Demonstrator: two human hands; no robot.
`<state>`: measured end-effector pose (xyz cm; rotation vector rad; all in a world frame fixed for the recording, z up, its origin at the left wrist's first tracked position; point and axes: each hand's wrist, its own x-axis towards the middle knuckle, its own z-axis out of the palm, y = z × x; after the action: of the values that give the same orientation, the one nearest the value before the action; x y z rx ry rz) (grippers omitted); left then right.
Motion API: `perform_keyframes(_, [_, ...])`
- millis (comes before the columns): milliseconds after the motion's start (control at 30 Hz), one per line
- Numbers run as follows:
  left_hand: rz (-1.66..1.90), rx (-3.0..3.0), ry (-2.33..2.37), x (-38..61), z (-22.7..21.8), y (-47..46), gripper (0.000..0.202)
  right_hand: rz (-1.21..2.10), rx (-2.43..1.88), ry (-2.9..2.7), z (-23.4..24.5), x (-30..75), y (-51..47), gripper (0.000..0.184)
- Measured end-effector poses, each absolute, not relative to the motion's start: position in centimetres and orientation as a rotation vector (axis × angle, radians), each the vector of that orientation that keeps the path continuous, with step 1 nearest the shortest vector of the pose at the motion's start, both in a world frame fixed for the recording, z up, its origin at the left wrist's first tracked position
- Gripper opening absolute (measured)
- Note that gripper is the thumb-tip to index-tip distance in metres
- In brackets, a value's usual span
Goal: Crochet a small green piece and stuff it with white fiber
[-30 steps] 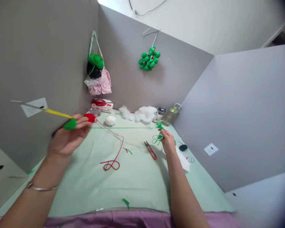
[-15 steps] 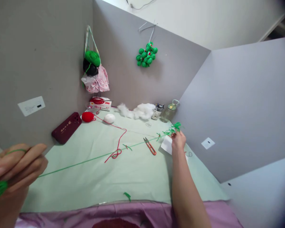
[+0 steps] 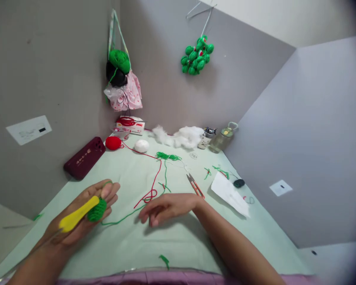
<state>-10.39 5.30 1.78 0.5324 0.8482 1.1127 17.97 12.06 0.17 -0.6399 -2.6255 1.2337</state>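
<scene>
In my left hand (image 3: pixel 87 190), palm up with fingers curled, I hold a small green crocheted ball (image 3: pixel 97 210). A yellow-handled crochet hook (image 3: pixel 78 214) lies across the same palm, its thin metal end pointing to the lower left. Green yarn (image 3: pixel 120 221) runs from the piece over the cloth, and a loop of it circles a left finger. My right hand (image 3: pixel 169 208) hovers palm down over the cloth, fingers loosely bent and apart, close to the yarn. Behind it, a loose green yarn bundle (image 3: pixel 167 156) rests on the table.
Small scissors (image 3: pixel 195 186) and a white paper (image 3: pixel 230 194) lie beyond my right wrist. Farther back are a red yarn ball (image 3: pixel 113 143), a white ball (image 3: pixel 141 146), fluffy stuffing (image 3: pixel 185 137) and a bottle (image 3: pixel 222 138). A dark red phone (image 3: pixel 84 158) leans at the left wall.
My right hand has come back from the far right to the middle, letting go of the green yarn bundle. The strand has slackened, and my left hand has moved inward.
</scene>
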Motion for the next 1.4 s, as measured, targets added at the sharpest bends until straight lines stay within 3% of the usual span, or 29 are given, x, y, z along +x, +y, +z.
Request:
perform_keyframes(133, [1.068, 0.657, 0.829, -8.9, 1.2, 6.6, 0.031, 0.842, -1.287, -2.408, 0.9, 17.9, 16.6, 0.021])
perform_keyframes(267, [1.073, 0.866, 0.844, -7.6, 2.2, 7.7, 0.027, 0.576, -1.446, -2.199, 1.9, 19.2, 19.5, 0.034])
perform_keyframes(367, [1.068, 0.892, 0.906, -6.1, 2.7, 8.4, 0.027, 0.619, -1.361, -2.219, 2.0, 18.9, 17.2, 0.026])
perform_keyframes(533, [1.036, 0.919, 0.857, -1.9, 2.3, 8.6, 0.030, 0.861, -0.804, -2.014, 1.9, 18.3, 10.6, 0.045])
perform_keyframes(767, [0.911, 0.996, 0.678, 2.7, 1.9, 5.5, 0.024, 0.776, -0.806, -1.817, 3.0, 21.5, 3.0, 0.035])
perform_keyframes(1067, [0.919, 1.095, 0.620, 4.3, 2.4, -0.2, 0.015, 0.628, -0.941, -1.431, 0.6, 21.6, -4.6, 0.021])
perform_keyframes(1233, [0.843, 1.023, 0.597, 4.3, 1.9, 0.7, 0.043, 0.631, -0.927, -1.334, 0.0, 21.6, -3.8, 0.017])
perform_keyframes(1400, [0.780, 1.029, 0.596, 3.8, 0.6, 1.8, 0.046, 0.749, -0.932, -1.239, -1.9, 20.9, -2.4, 0.017])
